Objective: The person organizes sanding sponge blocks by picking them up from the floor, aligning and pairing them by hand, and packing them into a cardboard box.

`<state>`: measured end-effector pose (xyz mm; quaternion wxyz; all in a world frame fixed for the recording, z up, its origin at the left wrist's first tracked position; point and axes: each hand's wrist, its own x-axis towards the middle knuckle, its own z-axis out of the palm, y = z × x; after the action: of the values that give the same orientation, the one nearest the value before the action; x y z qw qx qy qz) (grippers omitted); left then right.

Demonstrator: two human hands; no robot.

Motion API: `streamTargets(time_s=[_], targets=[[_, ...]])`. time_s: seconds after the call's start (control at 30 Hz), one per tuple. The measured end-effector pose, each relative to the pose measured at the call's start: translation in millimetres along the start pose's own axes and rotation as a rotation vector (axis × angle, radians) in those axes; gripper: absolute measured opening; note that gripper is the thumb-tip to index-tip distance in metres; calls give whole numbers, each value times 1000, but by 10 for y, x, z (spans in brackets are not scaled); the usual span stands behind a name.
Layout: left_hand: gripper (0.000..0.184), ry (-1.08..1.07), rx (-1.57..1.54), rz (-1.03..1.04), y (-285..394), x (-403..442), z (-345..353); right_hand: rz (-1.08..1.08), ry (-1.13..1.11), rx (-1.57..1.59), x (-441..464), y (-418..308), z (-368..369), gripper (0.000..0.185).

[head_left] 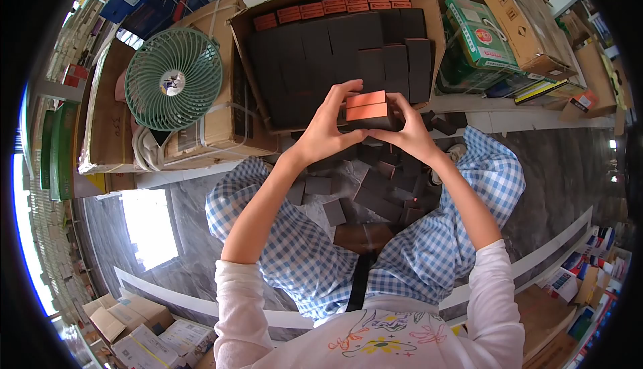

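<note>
Holding two boxes point(367, 106), black with orange ends, in both hands at the near edge of a large carton point(242, 47). Orange ends face up toward the camera, one behind the other; any print on them too small to read.

Left hand point(327, 130): curved round the boxes' left side, index finger bent over the far side, thumb along the near lower edge. Right hand point(413, 133): fingers on the right side, thumb at the near lower edge, tip close to the left thumb. Both narrowed onto the boxes.

Carton: packed with black boxes point(315, 41); back rows show orange ends point(333, 5) with dark print, illegible. Loose boxes point(378, 201) strewn on the floor between the person's legs, below the hands.

Left: green fan point(173, 80), hub label unreadable; white cable point(146, 148) bundled just beside it; strapped brown box point(221, 144) with sideways handwriting on the left flap, maybe "750", unsure. Behind, blue box point(155, 1) with white letters, possibly "PF95", plus a white sticker.

Right: green box point(472, 27) with round red emblem, text unclear; tan box point(526, 31) beside it, square handling symbols printed in black.

Person wears checked trousers point(482, 195) and a white top point(385, 342) with line drawings.
</note>
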<state>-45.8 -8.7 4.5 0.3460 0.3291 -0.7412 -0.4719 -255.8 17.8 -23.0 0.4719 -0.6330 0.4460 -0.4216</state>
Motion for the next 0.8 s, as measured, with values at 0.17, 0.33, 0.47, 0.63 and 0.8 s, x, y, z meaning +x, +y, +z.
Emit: streamTargets(time_s=[0.17, 0.33, 0.47, 0.63, 0.8], targets=[[63, -6, 294, 45, 55, 27, -1, -15, -19, -130, 3, 83, -1, 63], [63, 85, 287, 26, 76, 24, 3, -65, -222, -368, 71, -109, -190, 87], [62, 169, 348, 85, 11, 27, -46, 79, -246, -620, 108, -54, -516, 85], [57, 81, 389, 139, -109, 441, -180, 596, -571, -1022, 81, 177, -736, 62], [56, 127, 453, 242, -79, 1271, -140, 310, -510, -1158, 18, 253, -458, 45]])
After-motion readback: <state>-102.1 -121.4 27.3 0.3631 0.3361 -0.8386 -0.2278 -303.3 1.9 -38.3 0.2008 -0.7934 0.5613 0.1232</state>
